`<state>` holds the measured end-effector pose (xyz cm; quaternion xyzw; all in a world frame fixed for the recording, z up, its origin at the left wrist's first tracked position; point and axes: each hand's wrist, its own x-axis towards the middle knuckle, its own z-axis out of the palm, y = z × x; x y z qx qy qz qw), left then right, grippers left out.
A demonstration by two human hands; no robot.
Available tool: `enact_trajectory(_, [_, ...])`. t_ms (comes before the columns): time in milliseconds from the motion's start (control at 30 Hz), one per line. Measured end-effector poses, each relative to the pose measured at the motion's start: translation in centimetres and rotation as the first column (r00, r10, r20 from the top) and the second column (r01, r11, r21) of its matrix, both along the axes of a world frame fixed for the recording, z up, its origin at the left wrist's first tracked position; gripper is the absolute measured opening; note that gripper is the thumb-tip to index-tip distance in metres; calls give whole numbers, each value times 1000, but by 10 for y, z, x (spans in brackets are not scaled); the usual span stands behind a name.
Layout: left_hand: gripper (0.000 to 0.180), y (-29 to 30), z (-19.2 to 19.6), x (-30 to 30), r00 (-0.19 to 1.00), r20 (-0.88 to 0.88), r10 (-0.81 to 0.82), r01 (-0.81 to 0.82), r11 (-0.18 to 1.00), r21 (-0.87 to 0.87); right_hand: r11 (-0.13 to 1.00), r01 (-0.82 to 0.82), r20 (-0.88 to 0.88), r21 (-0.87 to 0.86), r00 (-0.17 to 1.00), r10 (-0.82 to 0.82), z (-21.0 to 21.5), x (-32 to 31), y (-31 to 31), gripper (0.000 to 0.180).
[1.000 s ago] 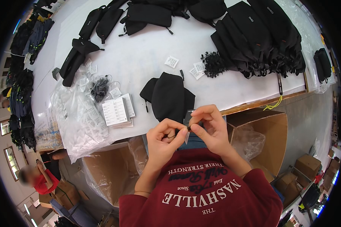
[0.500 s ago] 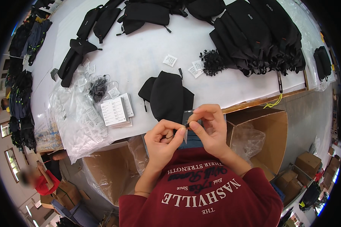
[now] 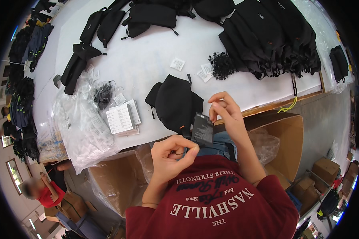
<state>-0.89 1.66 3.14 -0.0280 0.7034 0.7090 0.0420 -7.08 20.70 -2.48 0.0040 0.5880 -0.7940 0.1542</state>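
My left hand [image 3: 170,156] is closed in a pinch, with a thin dark cord showing at its fingers. A black hang tag [image 3: 202,128] with pale print is tilted between my hands, its lower end close to the left fingertips. Up and to the right, my right hand [image 3: 229,115] has bent fingers drawn together, the tips at the tag's upper right corner; what they pinch is too small to make out. Just beyond the hands, a black fabric pouch [image 3: 173,102] with a small orange mark lies at the table's near edge, the tag overlapping its lower side.
Left on the white table [image 3: 139,55] are printed cards [image 3: 121,118], clear plastic bags [image 3: 81,123] and black cords [image 3: 103,95]. More black pouches [image 3: 153,16] line the back. Stacked black bags [image 3: 263,36] and a cord bundle [image 3: 222,65] are right. An open carton [image 3: 285,139] stands below.
My right hand has moved up and right, away from the left hand. The left hand has dropped slightly. The hang tag, mostly covered before, now shows its printed face.
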Motion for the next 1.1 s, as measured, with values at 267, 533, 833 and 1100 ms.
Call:
enact_trajectory(267, [8,-1,10,-8,932,-47,-359,360,932,41,956,-282,316,-81,902,293,-40,1,-19,21])
enact_trajectory(533, [27,-13,11,-17,934,-206,-293,266,953,-148,896,-435,36,93,900,434,-8,-17,-11,19])
enact_trajectory(833, [40,-32,-18,-37,762,-479,-436,-152,598,-787,699,-508,-157,503,741,653,63,-26,6,15])
enact_trajectory(1100, [24,-32,-19,-43,662,-502,-557,-100,598,-795,717,-463,-155,522,775,613,65,-27,17,13])
